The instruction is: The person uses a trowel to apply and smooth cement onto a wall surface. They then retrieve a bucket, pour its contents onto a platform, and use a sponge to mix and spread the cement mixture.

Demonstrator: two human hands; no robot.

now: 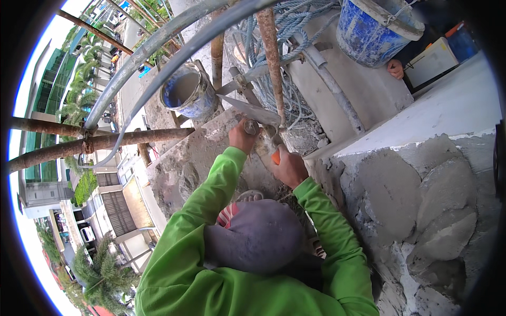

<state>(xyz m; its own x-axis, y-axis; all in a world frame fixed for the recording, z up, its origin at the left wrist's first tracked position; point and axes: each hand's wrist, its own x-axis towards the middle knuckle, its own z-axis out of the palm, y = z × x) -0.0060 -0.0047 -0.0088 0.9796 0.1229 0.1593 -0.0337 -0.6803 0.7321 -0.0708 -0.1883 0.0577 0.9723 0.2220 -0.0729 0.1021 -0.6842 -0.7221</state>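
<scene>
My left hand (pixel 242 138) is closed round the round-ended grip of a flat metal tool, which looks like a plastering trowel. Its long thin grey blade (pixel 254 112) reaches beyond the fingers on both sides. Beside it, my right hand (pixel 291 167) wraps round an orange handle (pixel 275 156). A mortar-smeared end (pixel 273 136) points from that handle toward the blade; its exact shape is hard to make out. Both hands are above a rough, cement-covered ledge (pixel 205 145). A blue bucket of grey mortar (pixel 197 108) stands just past my left hand.
Rusty and grey scaffold pipes (pixel 132 139) cross on the left, above a street far below. Coiled blue rope (pixel 287 84) lies ahead, under an upright rusty pipe (pixel 270 58). A larger blue bucket (pixel 363 34) is at upper right, near another person's hand (pixel 395 68). Rough plastered stonework (pixel 390 195) flanks my right arm.
</scene>
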